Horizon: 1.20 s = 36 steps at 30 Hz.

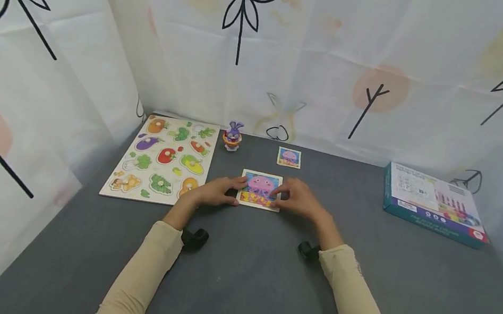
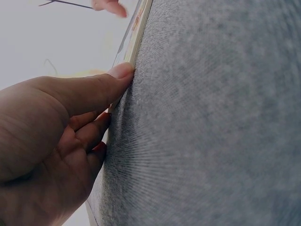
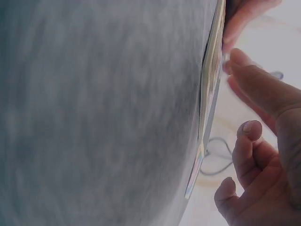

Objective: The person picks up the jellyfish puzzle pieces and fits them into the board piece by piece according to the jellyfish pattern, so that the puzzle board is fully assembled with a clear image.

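Note:
A small square board point(image 1: 260, 190) with a pink sea creature on blue and yellow lies flat on the grey table, seen nearly edge-on in both wrist views. My left hand point(image 1: 215, 190) grips its left edge, with the thumb point(image 2: 121, 71) at the near corner and the fingers along the side. My right hand point(image 1: 301, 199) is at the board's right side, thumb and forefinger close together over the picture. In the right wrist view its other fingers point(image 3: 249, 141) are loosely bent. Whether anything lies between those fingertips is too small to tell.
A smaller card point(image 1: 289, 157) with a like picture lies behind the board. To the left is a vegetable peg puzzle point(image 1: 132, 183), with a purple rabbit-eared figurine point(image 1: 232, 137) beside it. A teal-edged box point(image 1: 435, 204) lies at the right. A patterned white curtain point(image 1: 186, 72) hangs behind the table.

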Available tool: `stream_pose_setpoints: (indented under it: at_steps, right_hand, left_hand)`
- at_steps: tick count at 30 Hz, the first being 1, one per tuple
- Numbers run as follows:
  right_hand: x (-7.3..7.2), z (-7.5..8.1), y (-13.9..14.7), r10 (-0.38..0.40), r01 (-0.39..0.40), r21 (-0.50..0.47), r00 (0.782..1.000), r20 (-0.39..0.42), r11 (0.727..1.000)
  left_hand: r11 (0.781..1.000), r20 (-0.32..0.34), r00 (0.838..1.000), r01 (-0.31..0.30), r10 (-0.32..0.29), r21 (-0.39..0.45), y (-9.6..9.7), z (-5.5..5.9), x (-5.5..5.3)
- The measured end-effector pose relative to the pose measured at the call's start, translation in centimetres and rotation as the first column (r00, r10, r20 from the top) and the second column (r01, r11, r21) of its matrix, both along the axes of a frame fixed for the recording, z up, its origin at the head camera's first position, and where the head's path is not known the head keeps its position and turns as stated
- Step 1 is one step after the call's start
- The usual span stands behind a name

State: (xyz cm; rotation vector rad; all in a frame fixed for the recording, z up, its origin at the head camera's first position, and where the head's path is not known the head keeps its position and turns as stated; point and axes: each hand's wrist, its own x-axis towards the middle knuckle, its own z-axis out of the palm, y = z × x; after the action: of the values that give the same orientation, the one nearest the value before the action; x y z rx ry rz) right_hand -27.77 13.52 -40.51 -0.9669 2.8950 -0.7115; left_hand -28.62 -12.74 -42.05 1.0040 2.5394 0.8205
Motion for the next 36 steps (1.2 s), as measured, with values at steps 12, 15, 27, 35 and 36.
stream_pose_setpoints:
  at_steps: [12, 15, 27, 35, 36]
  right_hand:
    - [-1.0, -0.4, -0.8, -0.122, 0.170, -0.149, 0.950, 0.286, 0.974]
    - [-1.3, -0.4, -0.9, -0.186, 0.249, -0.168, 0.928, 0.322, 0.954]
    - [-0.2, 0.0, -1.5, -0.137, 0.154, -0.092, 0.976, 0.171, 0.984]
    - [0.9, 1.7, 3.0, -0.324, 0.310, 0.182, 0.945, 0.048, 0.933]
    - [0.9, 1.9, 3.5, -0.353, 0.334, 0.205, 0.934, 0.061, 0.920]
  left_hand:
    - [1.000, -0.014, 1.000, -0.015, 0.014, -0.003, -0.2, 0.4, -0.5]
    - [1.000, -0.028, 1.000, -0.013, 0.013, -0.001, -0.2, 0.7, -0.6]
    - [0.999, -0.045, 0.999, -0.028, 0.027, -0.026, -0.3, 0.7, 0.1]
    - [0.998, -0.121, 0.993, -0.020, 0.013, -0.060, 1.2, 3.6, 0.9]
    - [0.996, -0.130, 0.991, -0.024, 0.013, -0.084, 1.4, 4.3, 0.9]
